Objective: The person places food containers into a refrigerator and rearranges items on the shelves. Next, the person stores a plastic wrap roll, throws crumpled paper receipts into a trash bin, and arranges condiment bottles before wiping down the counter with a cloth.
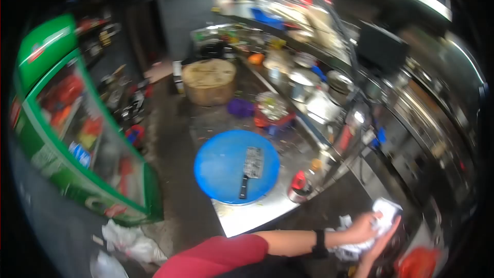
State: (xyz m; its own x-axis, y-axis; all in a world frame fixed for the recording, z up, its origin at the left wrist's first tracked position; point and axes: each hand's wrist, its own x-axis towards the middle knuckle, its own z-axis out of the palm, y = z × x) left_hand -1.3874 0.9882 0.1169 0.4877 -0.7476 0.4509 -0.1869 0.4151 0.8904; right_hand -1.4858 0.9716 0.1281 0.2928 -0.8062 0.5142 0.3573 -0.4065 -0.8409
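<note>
At the lower right, my left hand (358, 230), below a black wristband, has its fingers closed on a crumpled white cloth (387, 214). My right hand (380, 243) is pressed against the same cloth from below and to the right, fingers up along it. Part of the cloth hangs out on the near side of my left hand. Blur hides the fingertips and whether anything lies inside the cloth. Left of my hands, a cleaver (251, 167) with a black handle and a pierced blade lies on a round blue cutting board (218, 167).
A red-topped jar (299, 189) stands right of the board. Behind are a thick wooden chopping block (209, 81), a purple cloth-like item (240, 107) and a bowl (271, 107). A green glass-door fridge (154, 195) stands left, with white plastic bags (128, 242) on the floor.
</note>
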